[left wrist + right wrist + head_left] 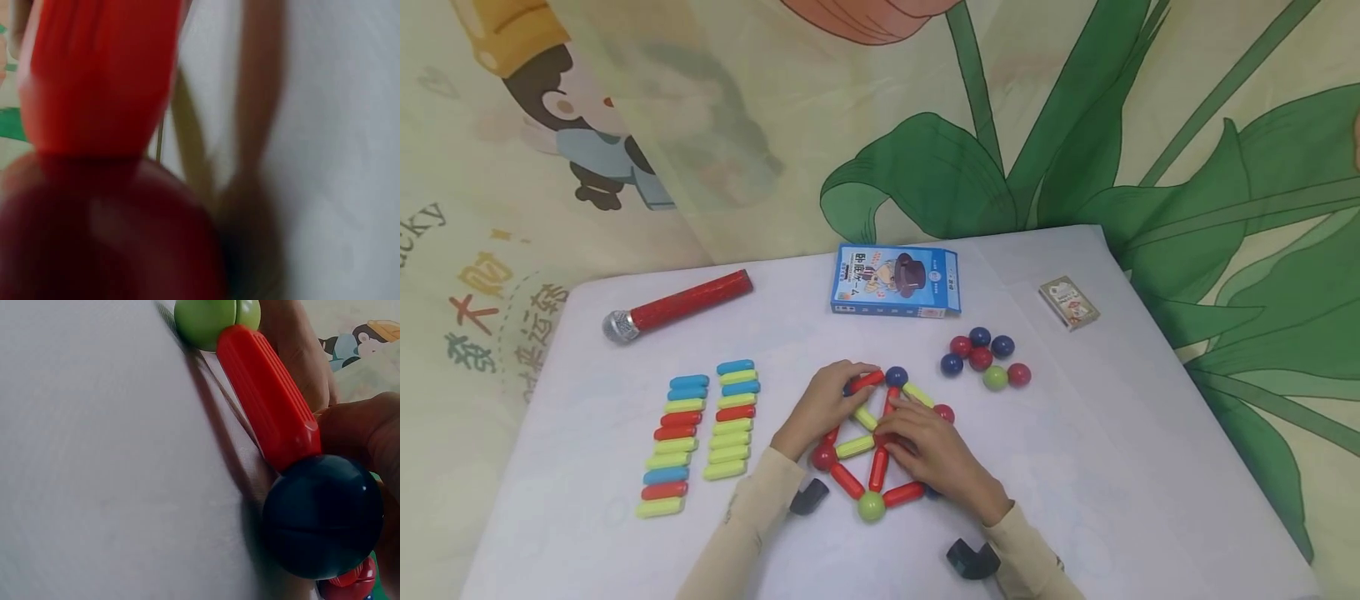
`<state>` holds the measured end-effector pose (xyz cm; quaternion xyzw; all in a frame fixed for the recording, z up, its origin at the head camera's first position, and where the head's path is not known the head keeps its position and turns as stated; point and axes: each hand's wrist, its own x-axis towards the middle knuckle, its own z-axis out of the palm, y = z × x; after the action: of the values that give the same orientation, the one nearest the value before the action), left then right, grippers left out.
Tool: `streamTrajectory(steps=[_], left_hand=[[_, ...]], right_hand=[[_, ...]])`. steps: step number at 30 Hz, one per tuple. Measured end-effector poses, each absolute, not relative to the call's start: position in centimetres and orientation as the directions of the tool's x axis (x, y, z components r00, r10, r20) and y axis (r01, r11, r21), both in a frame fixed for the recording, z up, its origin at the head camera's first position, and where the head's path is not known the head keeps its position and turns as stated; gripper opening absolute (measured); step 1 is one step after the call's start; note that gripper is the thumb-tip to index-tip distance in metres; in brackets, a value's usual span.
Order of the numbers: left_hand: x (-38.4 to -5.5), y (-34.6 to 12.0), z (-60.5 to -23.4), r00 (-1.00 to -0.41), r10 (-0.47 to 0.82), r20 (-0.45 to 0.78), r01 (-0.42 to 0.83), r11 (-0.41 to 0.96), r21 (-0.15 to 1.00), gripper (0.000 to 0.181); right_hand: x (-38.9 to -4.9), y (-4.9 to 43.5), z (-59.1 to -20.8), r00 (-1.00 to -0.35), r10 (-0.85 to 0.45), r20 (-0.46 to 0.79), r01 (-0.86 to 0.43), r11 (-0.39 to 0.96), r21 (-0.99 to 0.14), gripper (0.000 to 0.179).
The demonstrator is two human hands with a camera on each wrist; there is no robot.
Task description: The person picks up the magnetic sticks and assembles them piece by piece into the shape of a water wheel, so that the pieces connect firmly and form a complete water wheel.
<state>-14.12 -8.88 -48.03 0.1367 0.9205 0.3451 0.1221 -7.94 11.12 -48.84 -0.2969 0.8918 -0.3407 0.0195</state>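
On the white table a magnetic rod-and-ball figure stands between the two hands. Its green ball (871, 506) is nearest me, a red ball (823, 456) at left, a blue ball (897, 377) at the far side and another red ball (944, 413) at right. The left hand (822, 408) pinches the far-left corner, where a red rod (867, 381) meets a mostly covered blue ball. Over the middle, the right hand (938, 446) has its fingertips around a red joint that is largely hidden. The right wrist view shows a dark blue ball (322, 515) joined to a red rod (269, 397).
Two columns of loose rods (732, 427) lie at left. Several loose balls (981, 358) sit at right. Farther back are a red microphone (688, 304), a blue card box (895, 281) and a small box (1069, 302).
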Motion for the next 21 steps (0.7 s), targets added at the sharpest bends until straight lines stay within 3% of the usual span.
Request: streamTrajectory(steps=[10, 15, 21], left_hand=[[-14.2, -8.9, -48.3, -0.926, 0.362, -0.109, 0.225, 0.758, 0.612, 0.040], [-14.2, -8.9, -48.3, -0.929, 0.352, -0.110, 0.233, 0.791, 0.566, 0.038], [-14.2, -9.0, -48.4, -0.932, 0.346, -0.106, 0.225, 0.784, 0.579, 0.036]], right_hand=[[-7.8, 11.0, -48.8, -0.839, -0.528, 0.130, -0.476, 0.598, -0.645, 0.031], [-7.9, 11.1, -48.9, -0.836, -0.521, 0.171, -0.495, 0.584, -0.643, 0.030], [-8.9, 11.7, -48.4, -0.895, -0.351, 0.275, -0.445, 0.671, -0.592, 0.034]])
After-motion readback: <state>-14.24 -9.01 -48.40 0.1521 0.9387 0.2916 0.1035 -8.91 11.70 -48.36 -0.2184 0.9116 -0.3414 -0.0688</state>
